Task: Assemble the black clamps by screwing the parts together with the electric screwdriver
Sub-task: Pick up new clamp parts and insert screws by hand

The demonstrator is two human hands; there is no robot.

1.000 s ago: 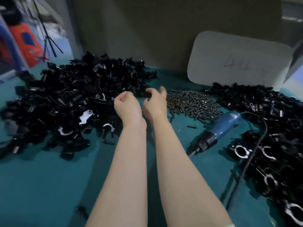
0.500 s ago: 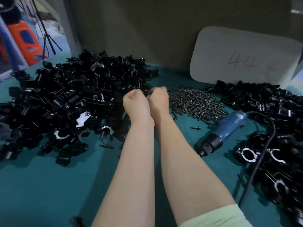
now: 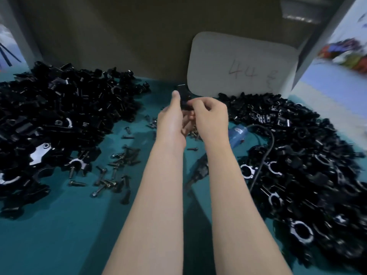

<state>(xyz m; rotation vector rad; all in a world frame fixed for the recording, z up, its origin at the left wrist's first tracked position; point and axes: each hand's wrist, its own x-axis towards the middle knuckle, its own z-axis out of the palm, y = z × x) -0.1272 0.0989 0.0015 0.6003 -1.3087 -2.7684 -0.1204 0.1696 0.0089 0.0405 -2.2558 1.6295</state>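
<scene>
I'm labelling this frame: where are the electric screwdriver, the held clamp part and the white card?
electric screwdriver (image 3: 238,134), head view, on its blue body
clamp part (image 3: 184,93), head view, on its black top edge
white card (image 3: 242,54), head view, on its bare face

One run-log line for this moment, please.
left hand: holds clamp part | right hand: pinches it | screwdriver: lying on table | screws: loose on table

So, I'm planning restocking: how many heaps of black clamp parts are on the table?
2. The left heap lies at the left of the teal table; the right heap stretches from the white board toward the near edge. The arms may hide loose parts.
</scene>
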